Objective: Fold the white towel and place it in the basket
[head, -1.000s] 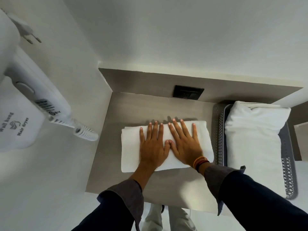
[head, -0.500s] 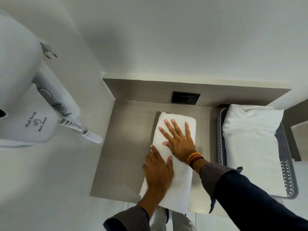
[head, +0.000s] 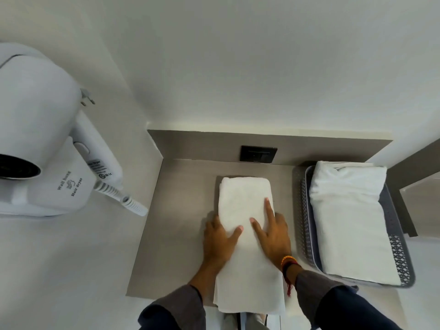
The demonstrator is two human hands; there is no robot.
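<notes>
The white towel (head: 245,196) lies folded into a long narrow strip on the grey counter (head: 181,210). It runs from the back toward me and hangs over the front edge. My left hand (head: 217,241) holds its left edge, thumb on top and fingers down the side. My right hand (head: 273,236) holds the right edge, with thumb and index finger on top and the other fingers curled over the side. The grey perforated basket (head: 302,210) stands just right of the towel.
Another folded white towel (head: 350,217) fills the basket. A white wall-hung hair dryer (head: 47,144) with a coiled cord juts out from the left wall. A black socket plate (head: 258,154) sits in the counter's back panel. White walls close in the left and back.
The towel was turned from lying crosswise to lying lengthwise. My hands went from pressing flat on top to holding its left and right edges.
</notes>
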